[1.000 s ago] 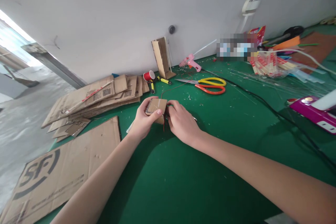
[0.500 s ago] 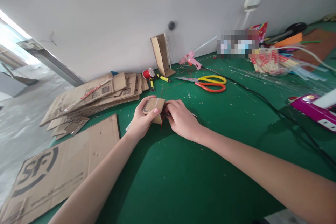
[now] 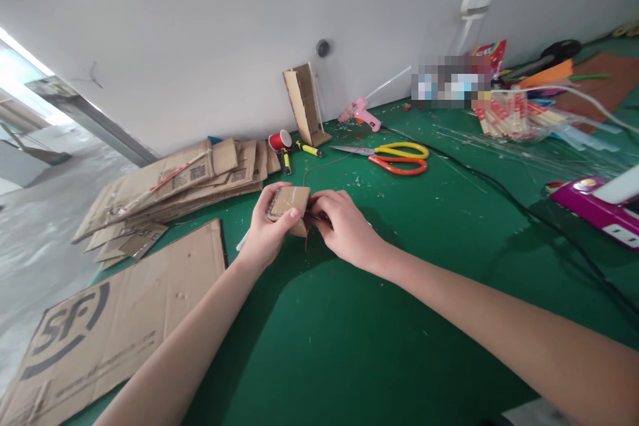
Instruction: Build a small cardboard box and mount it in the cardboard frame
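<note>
My left hand grips a small folded cardboard piece just above the green table, thumb pressed on its near face. My right hand is curled against the piece's right side, fingers pinched on something small that I cannot make out. A thin red wire runs from the piece away toward the back of the table, and a short red strand hangs below it.
Yellow and orange scissors, a pink glue gun, a red spool and an upright cardboard piece lie behind. Flat cardboard sheets and a large printed sheet lie left. A black cable and purple device sit right.
Both hands stay on the cardboard piece, shifted slightly left and tilted a little; the view has drifted. Nothing was picked up or let go.
</note>
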The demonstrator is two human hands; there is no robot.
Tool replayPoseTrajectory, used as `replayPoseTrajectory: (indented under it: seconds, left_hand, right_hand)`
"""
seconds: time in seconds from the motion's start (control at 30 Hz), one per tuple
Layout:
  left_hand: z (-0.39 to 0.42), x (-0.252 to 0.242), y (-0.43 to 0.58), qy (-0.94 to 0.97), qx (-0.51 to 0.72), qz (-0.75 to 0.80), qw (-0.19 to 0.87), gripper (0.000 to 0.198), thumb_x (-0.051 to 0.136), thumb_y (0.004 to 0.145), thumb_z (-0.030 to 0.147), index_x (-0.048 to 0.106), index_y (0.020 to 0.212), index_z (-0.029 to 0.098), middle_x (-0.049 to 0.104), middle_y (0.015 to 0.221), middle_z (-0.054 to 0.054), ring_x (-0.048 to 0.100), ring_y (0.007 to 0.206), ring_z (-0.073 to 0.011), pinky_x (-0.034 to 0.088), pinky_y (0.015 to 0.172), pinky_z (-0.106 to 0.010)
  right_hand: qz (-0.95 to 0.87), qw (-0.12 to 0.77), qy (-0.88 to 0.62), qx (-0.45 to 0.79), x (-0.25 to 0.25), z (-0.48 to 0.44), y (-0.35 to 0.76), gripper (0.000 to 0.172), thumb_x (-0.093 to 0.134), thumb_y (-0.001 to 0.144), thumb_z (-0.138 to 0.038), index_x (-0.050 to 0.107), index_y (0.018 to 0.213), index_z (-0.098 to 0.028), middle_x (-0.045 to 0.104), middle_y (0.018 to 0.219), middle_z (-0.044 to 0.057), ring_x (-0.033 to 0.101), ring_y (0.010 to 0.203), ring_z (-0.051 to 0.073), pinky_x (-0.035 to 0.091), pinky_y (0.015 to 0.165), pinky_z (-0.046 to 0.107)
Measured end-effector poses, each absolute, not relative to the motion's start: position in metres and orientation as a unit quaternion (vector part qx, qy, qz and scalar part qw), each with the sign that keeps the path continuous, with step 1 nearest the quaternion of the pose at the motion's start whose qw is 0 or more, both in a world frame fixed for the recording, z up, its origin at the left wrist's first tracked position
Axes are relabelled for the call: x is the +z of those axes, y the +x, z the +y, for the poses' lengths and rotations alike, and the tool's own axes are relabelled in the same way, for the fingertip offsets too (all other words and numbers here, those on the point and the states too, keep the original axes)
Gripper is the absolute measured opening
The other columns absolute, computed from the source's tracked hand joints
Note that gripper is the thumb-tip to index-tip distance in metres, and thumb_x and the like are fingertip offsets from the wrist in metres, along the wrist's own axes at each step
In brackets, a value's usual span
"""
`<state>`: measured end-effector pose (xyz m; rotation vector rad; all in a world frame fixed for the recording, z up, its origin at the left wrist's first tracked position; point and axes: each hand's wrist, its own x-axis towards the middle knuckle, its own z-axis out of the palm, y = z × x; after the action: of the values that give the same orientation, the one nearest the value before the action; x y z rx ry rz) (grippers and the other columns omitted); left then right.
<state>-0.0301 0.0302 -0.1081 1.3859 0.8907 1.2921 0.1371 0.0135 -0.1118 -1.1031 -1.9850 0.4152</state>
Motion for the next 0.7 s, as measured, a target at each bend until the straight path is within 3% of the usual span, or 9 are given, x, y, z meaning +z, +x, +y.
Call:
replayPoseTrajectory:
  seconds: [0.33,0.7]
  left_hand:
    - [0.029,-0.101,-0.035,0.562,0.535,0.342,0.531,0.056,0.081,0.060,0.045,0.052,0.102,0.023,0.054,0.087,0.000,0.053,0.067,-0.0104,0.045,0.056,-0.019]
    - [0.027,-0.097,-0.034,0.568,0.522,0.324,0.548,0.059,0.079,0.059,0.051,0.049,0.102,0.025,0.057,0.087,0.000,0.056,0.070,-0.0124,0.046,0.060,-0.023]
  right_hand:
    - [-0.782,0.438,-0.402,0.186,-0.110,0.007,0.139,0.019,0.050,0.084,-0.002,0.059,0.086,-0.018,0.064,0.109,0.007,0.053,0.100,0.020,0.045,0.089,0.038]
    - [-0.768,0.455,-0.403,0.202,-0.103,0.002,0.140,0.019,0.052,0.085,-0.004,0.063,0.086,-0.019,0.065,0.109,0.006,0.053,0.102,0.020,0.045,0.090,0.039]
